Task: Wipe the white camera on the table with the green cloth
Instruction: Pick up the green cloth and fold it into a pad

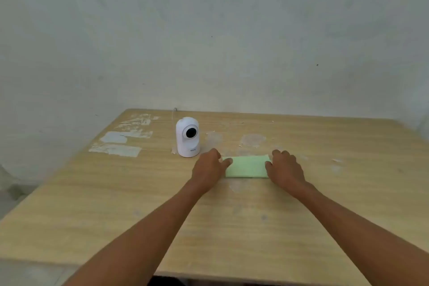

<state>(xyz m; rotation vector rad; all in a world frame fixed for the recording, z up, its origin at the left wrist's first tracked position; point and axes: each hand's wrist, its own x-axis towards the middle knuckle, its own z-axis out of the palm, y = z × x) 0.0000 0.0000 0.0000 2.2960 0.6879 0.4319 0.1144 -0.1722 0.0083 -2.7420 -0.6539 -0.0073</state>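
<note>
A white camera [187,137] with a round black lens stands upright on the wooden table [162,216], near its far left part. To its right, a folded light green cloth [247,166] lies flat on the table. My left hand [209,168] rests on the cloth's left end, fingers curled over its edge. My right hand [286,167] covers the cloth's right end the same way. The left hand is a short way in front and to the right of the camera, not touching it.
Pale tape and paper remnants [118,144] mark the table's far left, and faint round stains [253,140] lie beyond the cloth. A grey-white wall [209,42] stands right behind the table. The table's left edge drops off to the floor.
</note>
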